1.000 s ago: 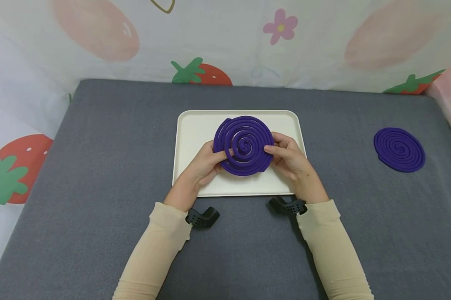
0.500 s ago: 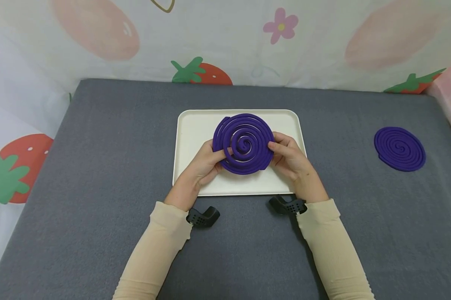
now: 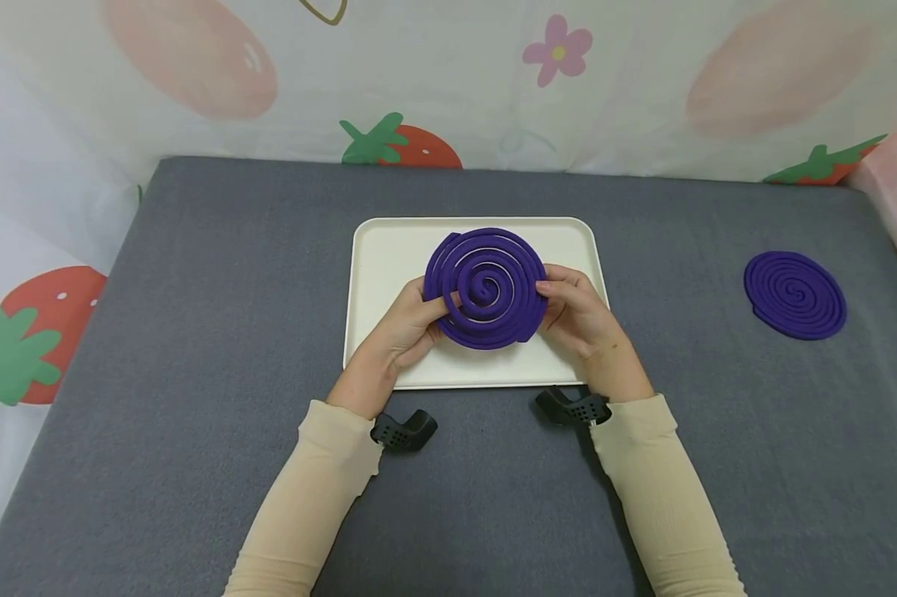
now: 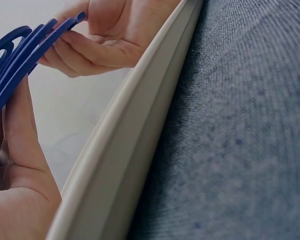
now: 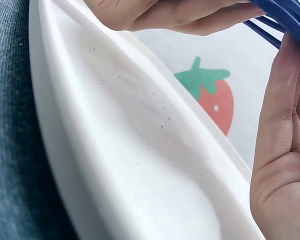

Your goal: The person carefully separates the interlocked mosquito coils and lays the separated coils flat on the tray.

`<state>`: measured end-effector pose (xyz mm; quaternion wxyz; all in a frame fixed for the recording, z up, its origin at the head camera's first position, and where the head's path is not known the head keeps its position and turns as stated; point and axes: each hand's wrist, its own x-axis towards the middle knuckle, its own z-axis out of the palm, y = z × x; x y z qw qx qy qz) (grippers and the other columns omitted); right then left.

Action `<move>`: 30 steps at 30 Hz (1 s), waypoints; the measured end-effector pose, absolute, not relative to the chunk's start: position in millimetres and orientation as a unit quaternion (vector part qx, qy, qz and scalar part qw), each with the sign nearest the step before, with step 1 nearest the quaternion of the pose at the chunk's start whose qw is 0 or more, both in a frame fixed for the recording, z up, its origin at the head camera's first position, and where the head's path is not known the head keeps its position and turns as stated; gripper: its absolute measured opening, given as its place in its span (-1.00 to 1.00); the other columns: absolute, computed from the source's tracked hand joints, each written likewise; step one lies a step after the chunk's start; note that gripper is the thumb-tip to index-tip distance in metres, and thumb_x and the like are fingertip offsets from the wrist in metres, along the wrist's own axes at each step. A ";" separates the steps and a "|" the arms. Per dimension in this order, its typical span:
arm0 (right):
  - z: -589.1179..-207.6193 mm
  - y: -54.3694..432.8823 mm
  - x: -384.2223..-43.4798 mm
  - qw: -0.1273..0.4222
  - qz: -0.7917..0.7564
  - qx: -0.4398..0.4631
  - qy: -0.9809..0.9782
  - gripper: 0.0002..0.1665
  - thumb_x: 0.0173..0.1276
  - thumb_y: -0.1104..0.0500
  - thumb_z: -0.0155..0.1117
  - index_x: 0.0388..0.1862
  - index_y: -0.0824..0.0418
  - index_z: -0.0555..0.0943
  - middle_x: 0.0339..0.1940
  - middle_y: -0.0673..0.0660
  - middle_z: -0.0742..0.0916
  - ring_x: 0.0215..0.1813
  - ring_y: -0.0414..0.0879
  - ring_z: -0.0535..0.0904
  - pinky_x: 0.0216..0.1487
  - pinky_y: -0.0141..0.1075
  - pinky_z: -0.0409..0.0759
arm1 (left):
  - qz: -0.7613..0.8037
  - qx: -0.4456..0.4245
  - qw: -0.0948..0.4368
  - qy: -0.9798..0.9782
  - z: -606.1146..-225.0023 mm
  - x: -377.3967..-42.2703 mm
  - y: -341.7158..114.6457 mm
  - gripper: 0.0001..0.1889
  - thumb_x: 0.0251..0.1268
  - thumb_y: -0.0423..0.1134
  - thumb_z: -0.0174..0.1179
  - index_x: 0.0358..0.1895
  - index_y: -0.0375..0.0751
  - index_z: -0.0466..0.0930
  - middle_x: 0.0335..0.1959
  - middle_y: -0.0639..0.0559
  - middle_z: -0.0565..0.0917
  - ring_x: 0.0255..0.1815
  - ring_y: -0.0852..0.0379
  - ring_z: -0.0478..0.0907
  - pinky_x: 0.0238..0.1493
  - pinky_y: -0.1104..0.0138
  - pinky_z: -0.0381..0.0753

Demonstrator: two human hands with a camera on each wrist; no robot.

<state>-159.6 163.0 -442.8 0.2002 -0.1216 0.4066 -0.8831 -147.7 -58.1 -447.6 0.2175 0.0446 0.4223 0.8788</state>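
Both hands hold up a round purple spiral coil mat above the white tray. Two cut outer ends show on it, at upper left and lower right, and narrow gaps run between its turns. My left hand grips the left side, its thumb lying over the coils. On the right edge, my right hand pinches with the thumb at the rim. In the left wrist view the mat appears edge-on, its strands bowed and separated. The fingers behind the mat are mostly hidden in the head view.
Another purple spiral mat lies flat on the grey cloth-covered table at the right. The tray's raised rim runs close by the wrists. A printed curtain hangs behind the table's far edge.
My right thumb has slid outward to the mat's right rim. The mat has shifted very slightly; my left hand keeps its grip.
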 end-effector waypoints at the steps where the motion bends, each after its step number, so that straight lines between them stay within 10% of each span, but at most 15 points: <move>1: -442.8 163.0 -159.6 0.200 -0.883 -0.122 0.406 -0.77 0.27 0.43 0.09 -0.34 0.27 0.69 -0.46 0.10 0.73 -0.45 -0.16 0.65 -0.42 -0.40 0.62 | 0.879 0.045 0.218 0.421 -447.3 -147.5 -58.2 -0.47 -0.37 -0.09 0.56 -0.24 -0.22 0.57 -0.37 -0.02 0.65 -0.38 0.18 0.63 -0.33 0.38 0.66; 18: -443.9 161.3 -160.7 0.198 -0.892 -0.100 0.394 -0.76 0.00 0.33 0.49 -0.31 0.29 0.66 -0.44 0.09 0.70 -0.45 -0.16 0.64 -0.43 -0.40 0.61 | 0.872 0.063 0.228 0.428 -446.1 -145.9 -59.5 -0.60 -0.19 -0.13 0.50 -0.27 -0.21 0.56 -0.45 -0.02 0.65 -0.45 0.18 0.63 -0.44 0.41 0.63; 23: -443.9 159.7 -160.8 0.178 -0.891 -0.090 0.407 -0.72 -0.01 0.34 0.49 -0.29 0.28 0.62 -0.43 0.09 0.69 -0.44 -0.16 0.62 -0.43 -0.42 0.60 | 0.870 0.058 0.214 0.440 -445.8 -145.8 -59.4 -0.93 0.26 -0.44 0.18 -0.25 -0.22 0.57 -0.42 -0.03 0.66 -0.43 0.17 0.64 -0.42 0.40 0.64; 30: -442.5 157.0 -160.5 0.105 -0.890 -0.058 0.439 -0.72 0.01 0.45 0.44 -0.28 0.28 0.61 -0.40 0.11 0.66 -0.40 -0.14 0.59 -0.47 -0.43 0.58 | 0.860 0.037 0.193 0.471 -445.1 -146.7 -57.0 -0.80 0.35 -0.55 -0.05 -0.18 -0.25 0.53 -0.40 -0.02 0.66 -0.42 0.18 0.64 -0.38 0.40 0.66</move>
